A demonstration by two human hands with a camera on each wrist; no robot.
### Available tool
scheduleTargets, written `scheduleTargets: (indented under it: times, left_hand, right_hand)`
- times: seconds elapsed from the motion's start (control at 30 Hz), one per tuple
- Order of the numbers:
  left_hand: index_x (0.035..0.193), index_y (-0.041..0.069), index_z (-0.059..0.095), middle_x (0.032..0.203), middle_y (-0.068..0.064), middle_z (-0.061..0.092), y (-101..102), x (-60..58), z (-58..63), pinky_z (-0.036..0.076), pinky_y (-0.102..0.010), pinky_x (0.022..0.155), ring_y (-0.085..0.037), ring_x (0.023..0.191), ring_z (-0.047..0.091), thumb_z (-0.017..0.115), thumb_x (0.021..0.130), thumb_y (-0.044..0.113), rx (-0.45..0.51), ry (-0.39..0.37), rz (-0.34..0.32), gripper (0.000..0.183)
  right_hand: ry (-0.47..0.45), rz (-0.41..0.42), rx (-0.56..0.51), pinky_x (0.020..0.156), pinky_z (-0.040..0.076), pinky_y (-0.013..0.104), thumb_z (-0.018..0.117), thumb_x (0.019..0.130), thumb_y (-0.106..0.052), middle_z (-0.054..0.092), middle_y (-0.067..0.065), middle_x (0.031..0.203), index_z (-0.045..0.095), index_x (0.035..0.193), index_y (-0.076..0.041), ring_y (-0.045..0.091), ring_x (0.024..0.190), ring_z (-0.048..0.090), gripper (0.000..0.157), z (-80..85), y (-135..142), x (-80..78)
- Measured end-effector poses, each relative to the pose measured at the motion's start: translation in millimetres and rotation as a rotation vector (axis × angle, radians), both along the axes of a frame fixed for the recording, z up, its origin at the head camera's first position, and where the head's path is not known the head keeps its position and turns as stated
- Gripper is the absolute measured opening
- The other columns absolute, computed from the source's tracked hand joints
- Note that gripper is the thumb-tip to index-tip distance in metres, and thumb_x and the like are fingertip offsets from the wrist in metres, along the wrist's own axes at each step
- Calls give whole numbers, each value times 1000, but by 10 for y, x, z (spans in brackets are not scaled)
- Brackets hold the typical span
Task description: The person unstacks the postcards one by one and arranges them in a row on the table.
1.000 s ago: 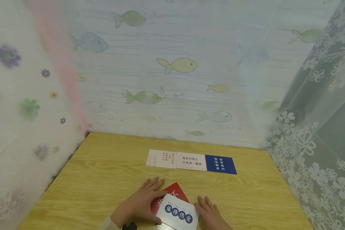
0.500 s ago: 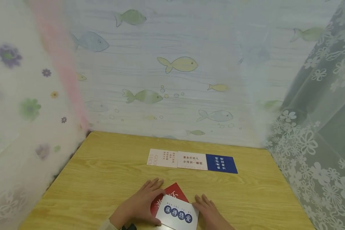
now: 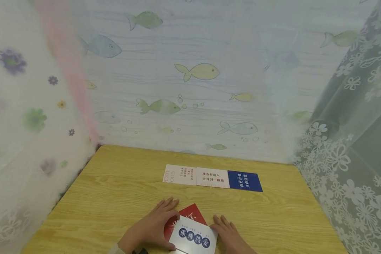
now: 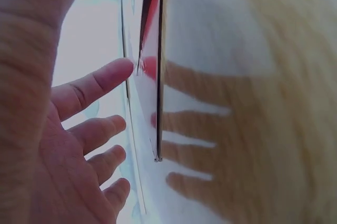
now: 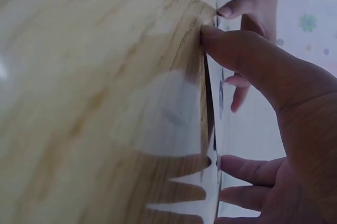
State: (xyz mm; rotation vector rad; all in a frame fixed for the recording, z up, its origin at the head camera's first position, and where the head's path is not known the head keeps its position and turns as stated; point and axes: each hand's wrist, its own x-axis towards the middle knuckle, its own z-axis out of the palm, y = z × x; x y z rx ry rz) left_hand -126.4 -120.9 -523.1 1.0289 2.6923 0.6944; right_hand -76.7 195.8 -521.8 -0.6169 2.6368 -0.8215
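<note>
A white card (image 3: pixel 193 237) with blue circles and white characters lies over a red card (image 3: pixel 193 211) near the table's front. My left hand (image 3: pixel 150 227) holds the white card's left side, thumb at the near corner and index finger at the far one. At the right side, my right hand (image 3: pixel 231 235) grips the edge; its thumb (image 5: pixel 242 50) touches the near corner in the right wrist view. The left wrist view shows the red card edge-on, with the left index finger (image 4: pixel 105 79) touching and the other fingers spread. The white card's near edge is cut off in the head view.
Three cards lie in a row farther back: a pale one (image 3: pixel 179 175), a cream one (image 3: pixel 212 177) and a blue one (image 3: pixel 245 181). They rest on the wood-grain table (image 3: pixel 114 183). Fish-patterned fabric (image 3: pixel 197 106) hangs behind, lace (image 3: pixel 336 169) at right.
Both hands and the white card have shifted slightly left and toward the front. The red card has moved a little with them. The row of cards behind stays in place.
</note>
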Motion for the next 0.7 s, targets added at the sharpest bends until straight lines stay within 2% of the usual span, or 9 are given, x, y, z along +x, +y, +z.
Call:
scheduleTargets:
  times: [0.07, 0.2, 0.3, 0.5, 0.7]
  left_hand:
    - [123, 29, 61, 164, -7, 36, -5, 1, -2, 19, -56, 125, -34, 155, 23, 84, 67, 65, 5, -12, 4, 71]
    - [139, 29, 58, 165, -6, 34, -9, 8, 5, 18, -58, 125, -34, 155, 22, 85, 67, 64, 12, -32, 10, 84]
    - [144, 30, 57, 166, -7, 32, -18, 10, 16, 17, -58, 125, -34, 156, 20, 84, 68, 65, 9, -40, 13, 88]
    - [137, 29, 58, 166, -8, 33, -19, 1, 9, 17, -58, 125, -35, 156, 20, 83, 68, 66, 13, -35, 9, 82]
    - [133, 30, 57, 166, -7, 33, 30, 0, 7, 16, -59, 125, -36, 156, 20, 82, 67, 69, 17, -58, 5, 81]
  right_hand:
    - [-20, -12, -7, 113, 20, 78, 88, 73, -52, 37, 29, 157, 55, 137, -2, 59, 145, 25, 88, 3, -9, 3]
    - [-46, -36, 4, 114, 20, 77, 89, 72, -51, 40, 27, 157, 59, 133, -5, 57, 146, 26, 82, 28, -89, 15]
    - [-39, -43, 27, 114, 21, 76, 86, 72, -56, 42, 24, 157, 59, 135, -7, 56, 146, 27, 85, 28, -150, 38]
    - [-10, -20, 68, 116, 21, 74, 80, 72, -68, 40, 22, 158, 55, 143, -7, 54, 147, 26, 97, 4, -154, 52]
    - [20, 9, 103, 113, 23, 77, 83, 74, -60, 41, 26, 156, 51, 145, 0, 57, 145, 28, 98, 25, -75, 38]
